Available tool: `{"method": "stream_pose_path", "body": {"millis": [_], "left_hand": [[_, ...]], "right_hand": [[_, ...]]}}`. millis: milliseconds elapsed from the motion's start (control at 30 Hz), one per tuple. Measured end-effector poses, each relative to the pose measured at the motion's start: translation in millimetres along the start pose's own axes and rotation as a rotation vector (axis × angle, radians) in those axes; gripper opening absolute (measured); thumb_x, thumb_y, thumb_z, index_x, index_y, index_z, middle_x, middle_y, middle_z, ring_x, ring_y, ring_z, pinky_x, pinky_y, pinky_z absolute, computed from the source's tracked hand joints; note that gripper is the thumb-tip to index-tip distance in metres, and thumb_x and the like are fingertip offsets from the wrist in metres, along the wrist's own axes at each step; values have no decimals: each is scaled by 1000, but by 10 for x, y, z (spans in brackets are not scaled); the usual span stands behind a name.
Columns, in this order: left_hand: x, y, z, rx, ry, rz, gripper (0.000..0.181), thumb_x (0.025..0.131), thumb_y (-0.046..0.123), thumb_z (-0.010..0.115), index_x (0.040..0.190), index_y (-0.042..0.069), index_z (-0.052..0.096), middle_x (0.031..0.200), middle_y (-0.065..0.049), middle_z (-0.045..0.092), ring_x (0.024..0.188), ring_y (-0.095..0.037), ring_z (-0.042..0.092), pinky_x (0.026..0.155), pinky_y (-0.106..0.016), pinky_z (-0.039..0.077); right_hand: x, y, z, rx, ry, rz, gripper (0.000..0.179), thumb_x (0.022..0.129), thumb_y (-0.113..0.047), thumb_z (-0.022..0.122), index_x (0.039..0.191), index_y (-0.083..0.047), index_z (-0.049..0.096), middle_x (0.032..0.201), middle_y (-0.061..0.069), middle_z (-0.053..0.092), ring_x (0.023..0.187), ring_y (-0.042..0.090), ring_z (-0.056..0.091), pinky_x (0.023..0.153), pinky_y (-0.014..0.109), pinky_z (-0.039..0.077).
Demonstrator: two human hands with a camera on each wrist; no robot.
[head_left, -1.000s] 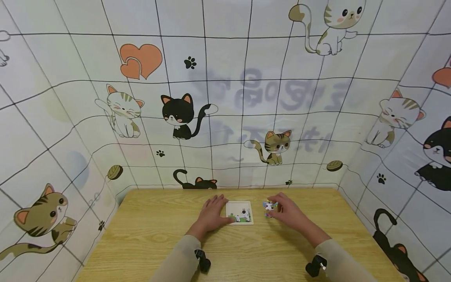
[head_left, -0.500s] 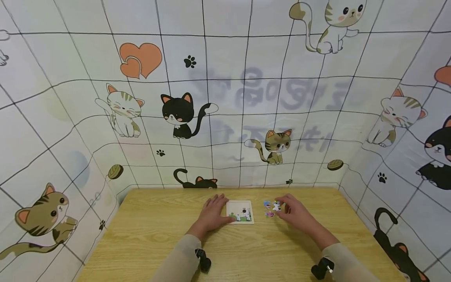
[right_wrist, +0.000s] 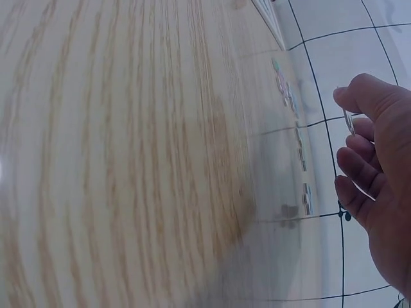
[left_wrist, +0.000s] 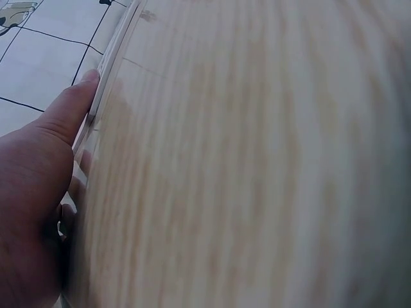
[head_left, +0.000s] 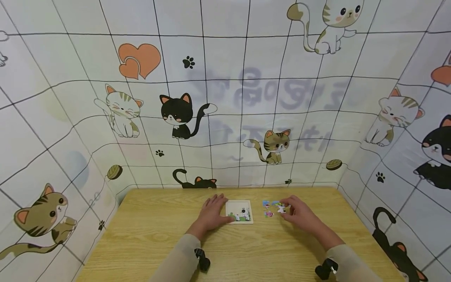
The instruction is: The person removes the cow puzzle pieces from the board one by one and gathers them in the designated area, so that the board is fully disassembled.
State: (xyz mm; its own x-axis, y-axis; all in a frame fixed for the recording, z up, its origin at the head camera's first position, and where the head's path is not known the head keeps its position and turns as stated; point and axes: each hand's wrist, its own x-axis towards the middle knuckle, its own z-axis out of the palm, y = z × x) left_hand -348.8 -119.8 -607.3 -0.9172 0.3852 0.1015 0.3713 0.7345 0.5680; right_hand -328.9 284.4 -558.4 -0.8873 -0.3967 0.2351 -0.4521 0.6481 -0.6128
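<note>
My left hand lies at the left side of a small white-framed puzzle board, fingers extended and thumb across its lower left corner. In the left wrist view the thumb of that hand rests against the board's edge. Several pieces showing a picture of animals and grass fill the board's lower part. My right hand pinches a mostly white puzzle piece between thumb and fingers. The right wrist view shows this held piece edge-on, raised off the table.
Loose colourful puzzle pieces lie on the wooden table between the board and my right hand. In the right wrist view, loose pieces appear in a row. A cat-print cloth hangs behind and beside the table.
My right hand has moved right with the white puzzle piece, away from the board, uncovering loose pieces on the table. My left hand and the board stay in place.
</note>
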Motion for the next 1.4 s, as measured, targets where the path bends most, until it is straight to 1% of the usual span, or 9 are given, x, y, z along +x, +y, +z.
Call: {"method": "stream_pose_path", "body": {"millis": [200, 333, 500, 633, 767, 900, 967, 1100, 1400], "left_hand": [[-25, 40, -35, 21, -6, -7, 90, 97, 62, 80, 165, 11, 50, 179, -15, 32, 168, -40, 22, 134, -64, 14], [-20, 41, -41, 16, -4, -4, 90, 97, 60, 80, 165, 11, 50, 179, -15, 33, 168, -40, 22, 134, -64, 14], [-20, 51, -47, 3, -1, 2, 89, 97, 57, 82, 165, 10, 50, 179, -16, 33, 167, -42, 22, 133, -66, 14], [-28, 61, -53, 12, -3, 3, 89, 97, 58, 81, 165, 10, 50, 179, -16, 33, 167, -42, 22, 134, -66, 14], [-32, 68, -58, 6, -7, 0, 90, 97, 60, 80, 165, 9, 50, 179, -16, 33, 167, -42, 22, 134, -65, 14], [-21, 41, -34, -8, -1, 4, 90, 96, 60, 81, 164, 9, 51, 179, -17, 33, 167, -42, 21, 134, -66, 13], [-17, 22, -20, -7, 5, 5, 91, 96, 61, 81, 164, 9, 51, 179, -17, 33, 167, -42, 22, 133, -67, 13], [-9, -4, -3, 9, 11, 6, 91, 95, 63, 80, 164, 10, 52, 178, -16, 34, 167, -42, 23, 133, -67, 15], [1, 20, -28, 12, 1, 2, 90, 96, 60, 81, 164, 10, 51, 179, -17, 33, 167, -42, 22, 133, -66, 14]], "right_hand": [[6, 4, 6, -3, -10, 22, 45, 101, -8, 82, 141, 4, 68, 116, 5, 61, 79, 10, 53, 61, 29, 49], [24, -3, 26, 9, -17, 35, 45, 101, -9, 82, 141, 5, 67, 115, 6, 62, 78, 11, 52, 60, 29, 49], [29, 38, 78, 1, -56, 84, 46, 102, -11, 82, 142, 4, 67, 114, 5, 61, 75, 11, 52, 60, 29, 49], [14, 95, 105, -5, -76, 98, 48, 102, -12, 82, 144, 4, 66, 113, 5, 60, 76, 12, 50, 62, 29, 46], [-6, 145, 129, -12, -76, 93, 50, 102, -13, 82, 145, 5, 66, 112, 5, 60, 75, 11, 47, 63, 29, 42], [-13, 165, 154, -10, -79, 90, 49, 103, -15, 81, 145, 5, 66, 113, 7, 62, 74, 11, 46, 64, 30, 41], [-11, 168, 160, -12, -85, 91, 49, 103, -16, 81, 145, 5, 66, 114, 7, 61, 75, 11, 47, 65, 30, 41], [5, 168, 162, -21, -106, 125, 48, 104, -18, 80, 146, 2, 66, 116, 4, 60, 77, 12, 47, 66, 30, 42], [51, 138, 125, -3, -150, 133, 50, 104, -15, 79, 148, 5, 63, 122, 9, 60, 86, 18, 49, 74, 35, 44]]}}
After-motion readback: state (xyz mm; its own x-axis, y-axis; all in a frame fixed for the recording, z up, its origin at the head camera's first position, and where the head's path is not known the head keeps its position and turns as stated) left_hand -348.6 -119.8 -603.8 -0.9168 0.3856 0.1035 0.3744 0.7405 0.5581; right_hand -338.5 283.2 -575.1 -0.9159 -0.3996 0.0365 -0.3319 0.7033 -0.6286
